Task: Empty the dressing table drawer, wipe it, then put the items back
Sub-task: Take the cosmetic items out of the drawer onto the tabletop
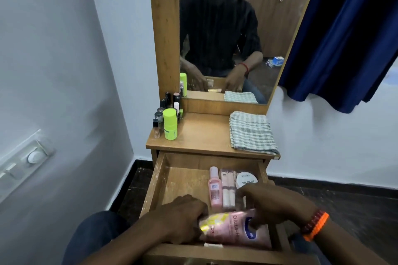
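The wooden drawer (pixel 183 180) of the dressing table stands pulled out. At its front lies a large pink lotion bottle (pixel 234 230) on its side. My left hand (pixel 183 217) grips the bottle's left end, and my right hand (pixel 273 204) holds its right part from above. Behind it lie a small pink bottle (pixel 215 187), a pale pink tube pack (pixel 228 187) and a white round nail-polish remover tub (pixel 246 179). The left half of the drawer floor is bare wood.
On the table top (pixel 202 133) a folded grey-and-white checked cloth (pixel 252 131) lies at the right. A lime-green container (pixel 170 123) and several small bottles (pixel 170 103) stand at the left. A mirror (pixel 226 28) rises behind; a blue curtain (pixel 349 28) hangs right.
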### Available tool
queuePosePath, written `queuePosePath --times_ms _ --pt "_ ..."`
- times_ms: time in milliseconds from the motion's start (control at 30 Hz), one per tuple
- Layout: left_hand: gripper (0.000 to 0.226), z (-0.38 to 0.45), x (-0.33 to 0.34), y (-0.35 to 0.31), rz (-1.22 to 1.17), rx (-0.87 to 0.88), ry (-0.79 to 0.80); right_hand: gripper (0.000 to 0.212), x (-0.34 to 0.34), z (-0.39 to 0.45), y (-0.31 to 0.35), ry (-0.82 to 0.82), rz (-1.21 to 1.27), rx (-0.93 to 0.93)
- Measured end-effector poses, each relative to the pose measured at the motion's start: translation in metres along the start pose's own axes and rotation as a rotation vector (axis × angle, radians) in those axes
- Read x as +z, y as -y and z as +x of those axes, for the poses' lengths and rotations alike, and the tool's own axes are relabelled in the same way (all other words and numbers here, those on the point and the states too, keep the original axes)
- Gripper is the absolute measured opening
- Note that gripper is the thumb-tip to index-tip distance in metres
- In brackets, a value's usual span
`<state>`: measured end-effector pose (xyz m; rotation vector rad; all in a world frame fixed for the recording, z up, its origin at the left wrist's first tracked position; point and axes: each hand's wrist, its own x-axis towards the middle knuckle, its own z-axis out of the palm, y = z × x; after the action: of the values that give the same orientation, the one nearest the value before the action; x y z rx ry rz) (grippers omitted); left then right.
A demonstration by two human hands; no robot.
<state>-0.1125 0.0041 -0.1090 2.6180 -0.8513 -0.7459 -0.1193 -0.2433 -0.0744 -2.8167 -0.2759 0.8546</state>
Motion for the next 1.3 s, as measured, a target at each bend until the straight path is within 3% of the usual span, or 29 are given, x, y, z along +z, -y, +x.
queuePosePath --times_ms 133,233,333,467,600,700,800,900,967,1000,1033,1067,1100,1133,1167,1200,1233,1300 --pt "0.045 -0.009 -0.022 0.009 -0.115 0.065 -0.24 0.03 -0.065 -0.012 0.001 -0.168 0.12 -0.084" --pt "0.032 0.005 -0.05 0.006 -0.185 0.133 -0.561 0.021 -0.126 -0.018 0.018 -0.392 0.25 -0.146" --pt "0.024 0.038 -0.073 0.006 -0.369 0.094 -0.822 0.013 -0.189 -0.01 0.04 -0.565 0.332 -0.218" --pt "0.025 0.088 -0.096 -0.01 -0.581 0.049 -1.067 0.012 -0.253 0.023 0.067 -0.664 0.289 -0.286" --pt "0.052 0.127 -0.107 -0.019 -0.675 -0.165 -1.195 0.012 -0.276 0.063 0.082 -0.698 0.216 -0.268" --pt "0.066 0.138 -0.108 -0.028 -0.729 -0.269 -1.197 0.019 -0.278 0.096 0.083 -0.699 0.144 -0.229" --pt "0.069 0.142 -0.099 -0.043 -0.699 -0.277 -1.188 0.04 -0.279 0.125 0.084 -0.757 0.042 -0.154" --pt "0.068 0.149 -0.096 -0.044 -0.682 -0.273 -1.171 0.039 -0.274 0.143 0.084 -0.809 -0.02 -0.143" --pt "0.068 0.152 -0.098 -0.04 -0.696 -0.284 -1.173 0.053 -0.278 0.139 0.09 -0.805 -0.163 -0.362" --pt "0.068 0.151 -0.099 -0.039 -0.698 -0.288 -1.169 0.058 -0.291 0.145 0.086 -0.764 -0.287 -0.638" --pt "0.068 0.151 -0.099 -0.038 -0.698 -0.287 -1.165 0.051 -0.299 0.167 0.072 -0.68 -0.247 -0.927" --pt "0.069 0.151 -0.099 -0.038 -0.703 -0.287 -1.157 0.042 -0.317 0.183 0.047 -0.47 -0.289 -1.22" --pt "0.069 0.151 -0.098 -0.037 -0.707 -0.288 -1.146 0.038 -0.341 0.203 0.029 -0.276 -0.326 -1.374" --pt "0.069 0.151 -0.098 -0.037 -0.704 -0.288 -1.139 0.034 -0.348 0.21 0.024 -0.138 -0.377 -1.348" --pt "0.07 0.15 -0.098 -0.036 -0.698 -0.292 -1.133 0.033 -0.336 0.198 0.032 -0.12 -0.337 -1.288" --pt "0.07 0.15 -0.098 -0.037 -0.694 -0.295 -1.13 0.031 -0.314 0.179 0.05 -0.225 -0.269 -1.158" --pt "0.07 0.149 -0.098 -0.037 -0.697 -0.295 -1.127 0.028 -0.299 0.165 0.073 -0.473 -0.172 -0.966" --pt "0.071 0.149 -0.098 -0.036 -0.697 -0.289 -1.116 0.033 -0.262 0.159 0.09 -0.836 -0.197 -0.45"
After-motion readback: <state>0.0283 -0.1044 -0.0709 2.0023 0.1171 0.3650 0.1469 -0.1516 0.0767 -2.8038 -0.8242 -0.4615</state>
